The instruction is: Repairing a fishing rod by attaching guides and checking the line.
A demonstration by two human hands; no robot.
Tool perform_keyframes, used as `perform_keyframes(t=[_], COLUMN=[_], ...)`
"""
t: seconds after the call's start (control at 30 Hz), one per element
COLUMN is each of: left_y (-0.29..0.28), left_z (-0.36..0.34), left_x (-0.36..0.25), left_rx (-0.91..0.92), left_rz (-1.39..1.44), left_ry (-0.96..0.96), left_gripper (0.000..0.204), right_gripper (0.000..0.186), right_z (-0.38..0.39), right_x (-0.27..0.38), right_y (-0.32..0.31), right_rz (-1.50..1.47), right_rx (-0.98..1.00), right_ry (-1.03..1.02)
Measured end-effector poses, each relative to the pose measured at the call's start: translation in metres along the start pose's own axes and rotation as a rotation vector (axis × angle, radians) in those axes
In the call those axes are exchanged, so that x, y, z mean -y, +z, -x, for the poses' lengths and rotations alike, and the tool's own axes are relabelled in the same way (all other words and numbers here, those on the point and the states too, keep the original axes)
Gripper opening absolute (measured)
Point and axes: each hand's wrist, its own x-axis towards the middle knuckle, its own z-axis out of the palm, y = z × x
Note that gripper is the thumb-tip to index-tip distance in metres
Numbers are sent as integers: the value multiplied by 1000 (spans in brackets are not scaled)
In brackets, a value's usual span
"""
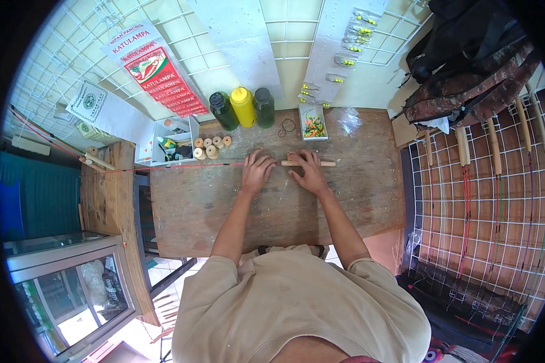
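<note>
Fingers of the left hand (259,173) bend over the thin red rod (215,164), which runs toward nine o'clock; whether they grip it, I cannot tell. Next along, the right hand (310,173) grasps the wooden handle (327,163) between fingers and thumb, its far end pointing to three o'clock; a white box (315,138) lies at that hand's twelve o'clock.

R grip (309,173) hides pt. of wooden handle (327,164); contact at L grip (258,172) unclear.
</note>
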Motion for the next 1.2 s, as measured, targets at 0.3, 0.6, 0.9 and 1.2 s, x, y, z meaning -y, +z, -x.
perform_keyframes(t=[0.3, 0.6, 0.9, 1.2], left_y=[-11, -24, -12, -13], left_z=[8, 19, 34, 31], left_x=[-14, -26, -44, -82], left_rx=[-187, -344, -412, -579], left_rz=[-42, -75, 139, 416], left_ry=[-2, 58, -15, -328], left_gripper=[27, 22, 11, 16], right_gripper=[25, 21, 22, 24], right_z=[-10, -1, 26, 45], right_x=[7, 13, 28, 51], right_y=[22, 18, 8, 2], right_rz=[181, 141, 172, 69], right_rx=[-5, -215, -293, -408], right_ry=[-65, -77, -15, 50])
